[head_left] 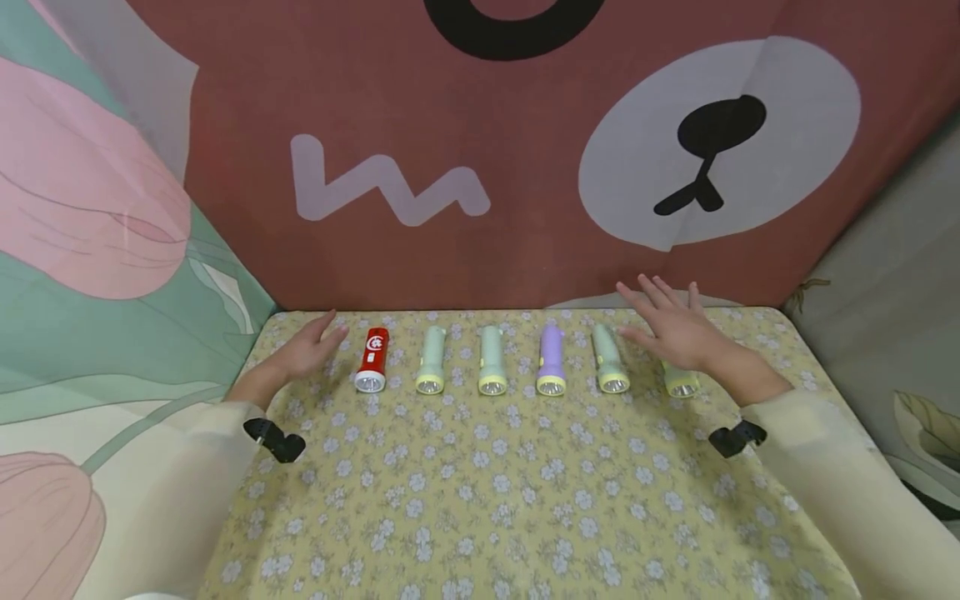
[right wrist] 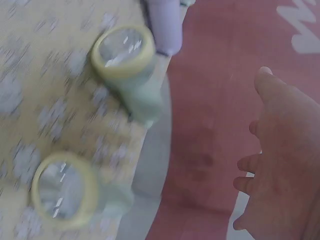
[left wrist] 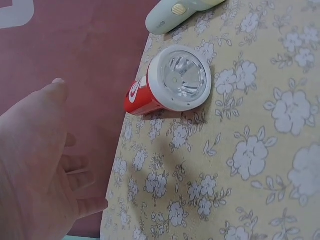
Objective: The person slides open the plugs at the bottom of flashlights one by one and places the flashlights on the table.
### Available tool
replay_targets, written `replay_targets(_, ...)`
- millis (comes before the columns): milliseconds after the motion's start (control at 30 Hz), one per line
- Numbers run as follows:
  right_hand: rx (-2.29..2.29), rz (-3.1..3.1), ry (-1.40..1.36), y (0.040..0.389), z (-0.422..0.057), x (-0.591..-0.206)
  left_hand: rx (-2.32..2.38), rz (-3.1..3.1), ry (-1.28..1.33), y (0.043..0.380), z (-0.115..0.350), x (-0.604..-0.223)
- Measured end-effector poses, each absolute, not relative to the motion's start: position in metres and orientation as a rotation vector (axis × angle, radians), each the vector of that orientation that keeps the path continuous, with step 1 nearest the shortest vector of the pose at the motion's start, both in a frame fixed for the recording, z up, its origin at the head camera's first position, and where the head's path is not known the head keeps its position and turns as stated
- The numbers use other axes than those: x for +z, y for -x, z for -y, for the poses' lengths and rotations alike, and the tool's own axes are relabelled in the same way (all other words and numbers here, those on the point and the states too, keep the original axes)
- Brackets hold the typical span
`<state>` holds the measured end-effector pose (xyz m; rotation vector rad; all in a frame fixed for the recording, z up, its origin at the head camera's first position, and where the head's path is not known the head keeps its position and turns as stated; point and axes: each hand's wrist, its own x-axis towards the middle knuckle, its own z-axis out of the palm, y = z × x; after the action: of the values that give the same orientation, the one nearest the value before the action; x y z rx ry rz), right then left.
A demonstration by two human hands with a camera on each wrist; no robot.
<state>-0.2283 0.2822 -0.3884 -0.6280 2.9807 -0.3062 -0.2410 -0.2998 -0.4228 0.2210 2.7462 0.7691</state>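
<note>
Several flashlights lie in a row along the far side of the table. At the left end is a red flashlight (head_left: 373, 354) with a white head. Two pale green flashlights (head_left: 432, 354) (head_left: 492, 354), a purple flashlight (head_left: 551, 354) and another green flashlight (head_left: 609, 354) follow. The rightmost green flashlight (head_left: 681, 383) is partly hidden by my right hand (head_left: 675, 329), which hovers above it with fingers spread, holding nothing. My left hand (head_left: 306, 348) is beside the red flashlight, fingers extended, apart from it. In the left wrist view the red flashlight (left wrist: 180, 79) shows its clear lens.
The table has a yellow floral cloth (head_left: 465, 500). Behind it stands a reddish-brown fabric wall (head_left: 525, 258) with a printed face. Patterned fabric (head_left: 97, 350) hangs at the left, and a greyish cloth (head_left: 900, 275) at the right. Each wrist wears a black strap (head_left: 276, 440).
</note>
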Motion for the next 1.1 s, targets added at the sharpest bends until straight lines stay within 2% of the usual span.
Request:
replay_targets(467,-0.413,-2.938,0.812,0.239,-0.213,-0.386,0.923,-2.699,-0.17,0.249,0.295,-0.43)
replay_targets(1100,-0.584,-2.783,0.975,0.243,-0.125,-0.402,1.144,-2.579,-0.054,0.252,0.294,-0.437)
